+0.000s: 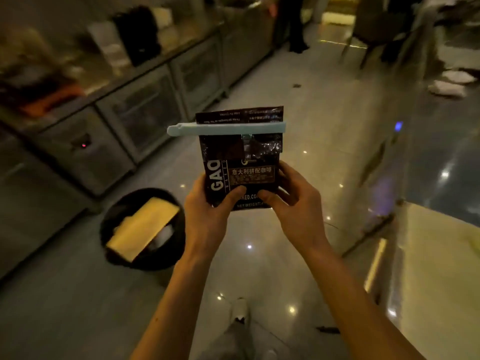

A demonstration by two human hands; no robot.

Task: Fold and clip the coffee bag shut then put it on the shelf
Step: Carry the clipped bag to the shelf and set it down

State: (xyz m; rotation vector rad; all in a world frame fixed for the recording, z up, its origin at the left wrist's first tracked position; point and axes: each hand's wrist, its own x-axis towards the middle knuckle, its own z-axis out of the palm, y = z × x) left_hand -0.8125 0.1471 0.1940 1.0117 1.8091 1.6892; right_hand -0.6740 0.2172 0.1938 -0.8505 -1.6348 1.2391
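Between both hands (207,203) (298,201), clipped coffee bag (241,162); background blurred.

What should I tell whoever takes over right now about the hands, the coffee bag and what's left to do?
Left hand: grips the coffee bag at its lower left, thumb on the front.
Right hand: grips the lower right, thumb on the front.
Bag: held upright in the air above the floor, top folded over.
Clip: light blue, clamped across the fold, its end sticking out to the left.
Done: fold and clip.
Left: put the bag on the shelf; it is not on any surface yet.
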